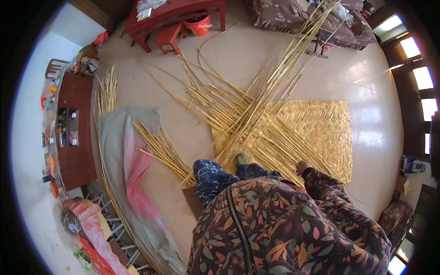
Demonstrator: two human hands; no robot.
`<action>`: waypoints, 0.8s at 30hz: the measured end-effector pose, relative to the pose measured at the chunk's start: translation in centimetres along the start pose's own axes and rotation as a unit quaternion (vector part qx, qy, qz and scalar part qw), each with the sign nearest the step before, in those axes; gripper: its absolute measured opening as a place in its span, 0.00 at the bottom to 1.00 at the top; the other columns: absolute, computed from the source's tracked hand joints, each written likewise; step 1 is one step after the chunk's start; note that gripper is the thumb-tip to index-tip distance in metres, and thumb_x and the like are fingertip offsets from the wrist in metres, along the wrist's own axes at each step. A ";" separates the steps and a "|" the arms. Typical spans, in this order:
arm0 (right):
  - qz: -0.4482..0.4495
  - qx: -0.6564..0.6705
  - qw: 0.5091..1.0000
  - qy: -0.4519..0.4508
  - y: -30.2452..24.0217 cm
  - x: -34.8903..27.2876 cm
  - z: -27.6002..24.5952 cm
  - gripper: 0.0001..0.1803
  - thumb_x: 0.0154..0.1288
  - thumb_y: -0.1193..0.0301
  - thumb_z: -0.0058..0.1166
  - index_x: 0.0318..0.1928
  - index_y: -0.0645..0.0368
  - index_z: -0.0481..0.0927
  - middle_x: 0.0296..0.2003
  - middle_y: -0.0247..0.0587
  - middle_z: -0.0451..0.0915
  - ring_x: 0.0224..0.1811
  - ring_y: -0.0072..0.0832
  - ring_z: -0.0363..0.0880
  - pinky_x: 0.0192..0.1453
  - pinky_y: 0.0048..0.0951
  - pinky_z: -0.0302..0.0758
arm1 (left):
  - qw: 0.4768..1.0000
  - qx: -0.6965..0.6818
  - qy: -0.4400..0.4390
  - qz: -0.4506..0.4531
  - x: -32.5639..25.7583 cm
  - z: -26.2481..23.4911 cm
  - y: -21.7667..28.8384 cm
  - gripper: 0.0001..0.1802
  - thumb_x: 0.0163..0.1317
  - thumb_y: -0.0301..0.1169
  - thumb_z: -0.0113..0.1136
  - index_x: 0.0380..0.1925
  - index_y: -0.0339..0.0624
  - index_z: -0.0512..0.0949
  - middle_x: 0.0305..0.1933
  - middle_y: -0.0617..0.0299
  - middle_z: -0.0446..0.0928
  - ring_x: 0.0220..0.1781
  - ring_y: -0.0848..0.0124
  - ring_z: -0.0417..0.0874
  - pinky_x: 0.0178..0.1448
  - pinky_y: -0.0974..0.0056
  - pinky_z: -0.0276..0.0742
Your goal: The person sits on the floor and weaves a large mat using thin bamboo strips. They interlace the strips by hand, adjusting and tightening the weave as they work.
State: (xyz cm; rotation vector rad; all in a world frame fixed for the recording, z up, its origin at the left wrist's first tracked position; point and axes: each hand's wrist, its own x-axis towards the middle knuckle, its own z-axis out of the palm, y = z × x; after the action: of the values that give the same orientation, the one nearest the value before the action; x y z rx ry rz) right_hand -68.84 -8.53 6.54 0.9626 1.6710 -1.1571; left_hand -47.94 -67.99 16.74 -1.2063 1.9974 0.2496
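Woven mat (323,121) is on the floor (373,107) in front of the person in the head view, with loose strips (294,59) fanning out past its far and left sides. Right hand (302,167) is down by the near side; can't tell if its fingers are spread or pinching a strip, and the left hand's out of sight. My take: snug each strip against its neighbour, keep them flat, and let the foot (242,158) pin things lightly
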 end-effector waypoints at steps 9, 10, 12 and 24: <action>0.100 0.038 0.983 0.151 -2.3 -4.8 2.0 0.15 0.65 0.62 0.46 0.42 0.62 0.74 0.24 0.42 0.78 0.20 0.30 0.78 0.23 0.32 0.76 | 0.995 0.070 0.001 0.072 10.4 -11.5 7.7 0.31 0.46 0.52 0.60 0.39 0.35 0.74 0.40 0.40 0.77 0.47 0.46 0.76 0.48 0.51 0.72; 0.111 0.066 0.978 0.164 -3.1 -5.5 3.0 0.15 0.65 0.62 0.47 0.41 0.62 0.74 0.22 0.40 0.77 0.18 0.29 0.76 0.24 0.31 0.76 | 0.993 0.080 -0.001 0.085 12.1 -12.9 8.7 0.31 0.45 0.52 0.60 0.39 0.35 0.74 0.40 0.40 0.77 0.47 0.46 0.76 0.48 0.51 0.72; 0.109 0.152 0.975 0.116 -2.6 -5.2 5.5 0.14 0.64 0.61 0.48 0.39 0.60 0.74 0.23 0.39 0.77 0.21 0.29 0.77 0.24 0.31 0.76 | 0.989 0.100 -0.011 0.112 15.4 -15.5 10.4 0.31 0.45 0.53 0.60 0.39 0.35 0.74 0.41 0.40 0.77 0.47 0.46 0.76 0.48 0.51 0.72; 0.026 -0.045 0.981 0.186 -8.6 -12.1 26.5 0.20 0.61 0.57 0.48 0.41 0.60 0.80 0.32 0.46 0.82 0.34 0.35 0.82 0.43 0.34 0.76 | 0.952 0.208 -0.067 0.213 32.1 -30.9 22.7 0.33 0.44 0.54 0.60 0.40 0.36 0.74 0.42 0.40 0.77 0.47 0.46 0.76 0.47 0.51 0.72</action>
State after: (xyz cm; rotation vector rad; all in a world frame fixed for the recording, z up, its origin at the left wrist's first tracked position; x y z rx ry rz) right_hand -66.94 -37.62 15.20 1.2121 1.9599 -0.8952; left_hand -90.50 -93.46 10.43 -0.4769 2.0395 0.1070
